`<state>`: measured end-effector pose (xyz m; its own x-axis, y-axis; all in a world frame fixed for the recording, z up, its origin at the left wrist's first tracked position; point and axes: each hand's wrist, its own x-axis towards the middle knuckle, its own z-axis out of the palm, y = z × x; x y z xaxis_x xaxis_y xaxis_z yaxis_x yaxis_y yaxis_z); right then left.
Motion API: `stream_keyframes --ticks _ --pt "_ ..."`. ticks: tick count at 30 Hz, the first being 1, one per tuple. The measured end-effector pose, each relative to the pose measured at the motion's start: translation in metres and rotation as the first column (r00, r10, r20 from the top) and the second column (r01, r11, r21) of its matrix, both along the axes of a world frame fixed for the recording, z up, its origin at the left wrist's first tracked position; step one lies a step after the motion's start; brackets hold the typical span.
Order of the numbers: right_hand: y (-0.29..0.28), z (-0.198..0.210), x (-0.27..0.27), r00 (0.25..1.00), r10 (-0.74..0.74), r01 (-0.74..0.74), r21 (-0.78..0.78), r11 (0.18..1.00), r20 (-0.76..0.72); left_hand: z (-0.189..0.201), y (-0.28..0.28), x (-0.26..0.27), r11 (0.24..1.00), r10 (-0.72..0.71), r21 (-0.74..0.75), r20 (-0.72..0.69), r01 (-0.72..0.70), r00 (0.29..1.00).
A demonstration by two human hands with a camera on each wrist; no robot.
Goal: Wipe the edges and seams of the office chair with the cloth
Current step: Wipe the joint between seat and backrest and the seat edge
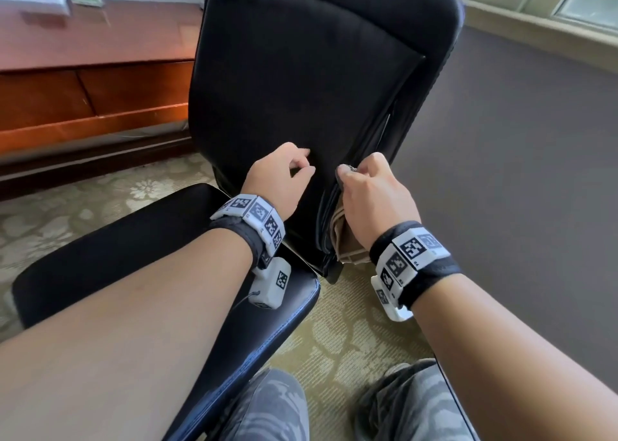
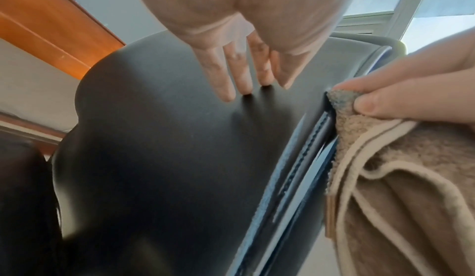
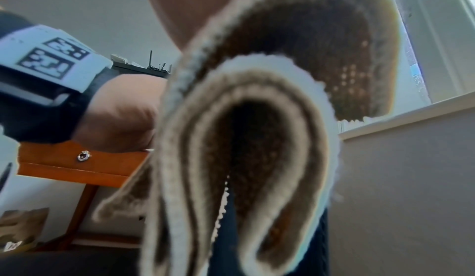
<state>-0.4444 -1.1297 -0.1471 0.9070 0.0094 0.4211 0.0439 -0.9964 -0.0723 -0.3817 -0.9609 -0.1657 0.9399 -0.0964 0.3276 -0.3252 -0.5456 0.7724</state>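
The right hand's fingertips (image 2: 370, 105) pinch one beige terry cloth (image 2: 385, 189) with a pale stitched hem, pressing its bunched corner into the stitched seam (image 2: 295, 168) along the right edge of the chair's backrest (image 1: 301, 82); the rest hangs folded below the right hand (image 1: 371, 196). The left hand (image 1: 281, 176) has straight, slightly spread fingers (image 2: 221, 77) whose tips touch the backrest panel just beside that seam. One office chair (image 1: 431, 22), black and smooth, with its seat (image 1: 100, 256) under the left forearm. One wooden desk (image 1: 83, 55) stands behind it.
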Motion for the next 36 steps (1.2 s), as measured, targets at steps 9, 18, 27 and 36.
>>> stream_keyframes --ticks 9,18,27,36 --pt "-0.001 0.003 -0.003 0.999 0.004 -0.005 0.030 1.000 0.048 -0.026 -0.003 -0.004 0.996 0.064 0.068 -0.014 -0.063 0.998" --pt "0.006 -0.012 -0.003 0.998 0.043 -0.043 -0.007 0.999 0.036 -0.109 0.020 -0.001 0.866 0.123 0.484 -0.451 0.127 0.884" --pt "0.009 -0.027 -0.006 0.994 0.076 -0.077 0.017 0.997 0.079 -0.174 0.034 -0.005 0.690 0.124 0.577 -0.688 0.437 0.715" --pt "0.013 -0.048 -0.012 0.993 0.102 -0.103 0.015 0.995 0.056 -0.193 0.024 -0.011 0.695 0.120 0.560 -0.709 0.452 0.695"
